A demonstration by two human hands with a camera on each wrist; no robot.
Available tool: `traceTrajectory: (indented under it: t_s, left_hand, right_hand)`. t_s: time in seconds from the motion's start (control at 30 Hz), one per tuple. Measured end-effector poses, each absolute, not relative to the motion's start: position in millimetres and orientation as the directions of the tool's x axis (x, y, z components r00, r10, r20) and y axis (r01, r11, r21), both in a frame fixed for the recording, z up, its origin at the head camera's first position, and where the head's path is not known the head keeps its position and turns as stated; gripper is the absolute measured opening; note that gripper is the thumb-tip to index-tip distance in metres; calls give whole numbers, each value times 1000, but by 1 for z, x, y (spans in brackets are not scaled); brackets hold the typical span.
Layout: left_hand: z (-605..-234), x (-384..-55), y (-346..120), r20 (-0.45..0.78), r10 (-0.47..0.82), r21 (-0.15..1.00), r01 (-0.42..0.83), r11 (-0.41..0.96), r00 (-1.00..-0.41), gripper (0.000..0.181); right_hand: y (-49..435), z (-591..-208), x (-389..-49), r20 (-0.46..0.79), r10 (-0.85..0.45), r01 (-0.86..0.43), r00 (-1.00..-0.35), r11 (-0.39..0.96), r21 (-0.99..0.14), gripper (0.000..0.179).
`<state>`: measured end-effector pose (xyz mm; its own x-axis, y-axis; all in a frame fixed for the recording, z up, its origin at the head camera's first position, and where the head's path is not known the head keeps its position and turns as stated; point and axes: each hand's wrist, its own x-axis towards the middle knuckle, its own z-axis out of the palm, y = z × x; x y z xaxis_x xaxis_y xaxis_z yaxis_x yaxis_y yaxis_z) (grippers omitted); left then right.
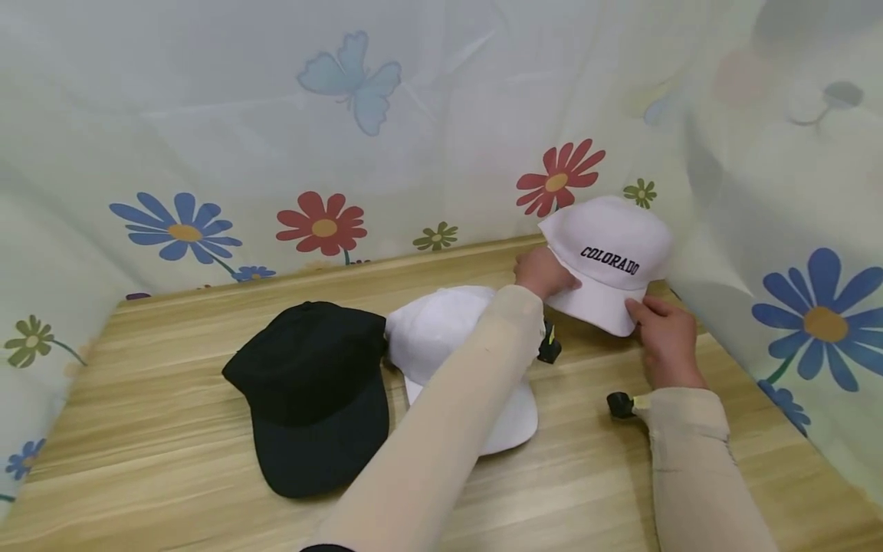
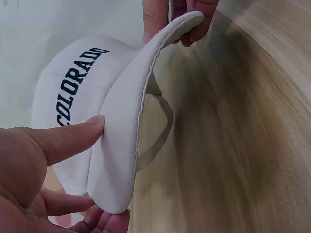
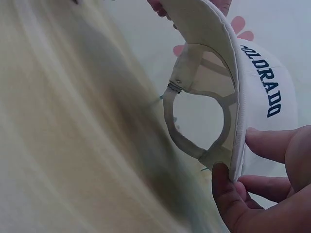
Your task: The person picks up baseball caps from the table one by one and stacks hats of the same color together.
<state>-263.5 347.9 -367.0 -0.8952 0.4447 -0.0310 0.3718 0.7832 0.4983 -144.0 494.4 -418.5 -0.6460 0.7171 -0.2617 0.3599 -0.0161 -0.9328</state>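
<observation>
A white baseball cap (image 1: 610, 241) with COLORADO in dark letters is held up at the table's back right by both hands. My left hand (image 1: 545, 273) pinches one side of its brim, thumb on top and fingers beneath, as the left wrist view shows on the brim (image 2: 119, 145). Across from it, my right hand (image 1: 667, 341) pinches the other brim edge. In the right wrist view the cap's underside and back strap (image 3: 182, 141) show, with wood below. A second white cap (image 1: 441, 322) sits left of my hands, partly hidden behind my left forearm.
A black cap (image 1: 310, 383) lies beside the second white cap, brim toward me. The wooden table (image 1: 159, 460) meets a flower-printed curtain (image 1: 428, 153) at the back and sides. Small black devices hang at both wrists, one by the right sleeve (image 1: 690, 429).
</observation>
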Motion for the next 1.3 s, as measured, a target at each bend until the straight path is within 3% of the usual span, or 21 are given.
traceTrajectory:
  t_s: [0.23, 0.5, 0.67, 0.97, 1.3]
  left_hand:
    - [-354, -257, 335, 26, 437, 570, 372, 732, -899, 29]
    - [-345, -252, 324, -43, 339, 754, 192, 628, -940, 35]
    - [-337, -248, 314, -13, 362, 768, 222, 600, -932, 32]
    - [-328, -238, 296, -10, 388, 846, 199, 495, -922, 29]
    - [-321, -228, 278, -10, 403, 863, 196, 465, -915, 39]
  right_hand:
    - [492, -404, -138, -206, 714, 270, -669, -25, -963, 66]
    - [485, -390, -131, -197, 714, 265, -672, -16, -964, 68]
    - [481, -384, -124, -182, 704, 250, -686, -6, -968, 68]
    - [469, -370, -113, -142, 693, 321, -707, 135, -938, 70]
    - [460, -358, -103, -138, 695, 281, -706, 96, -955, 74]
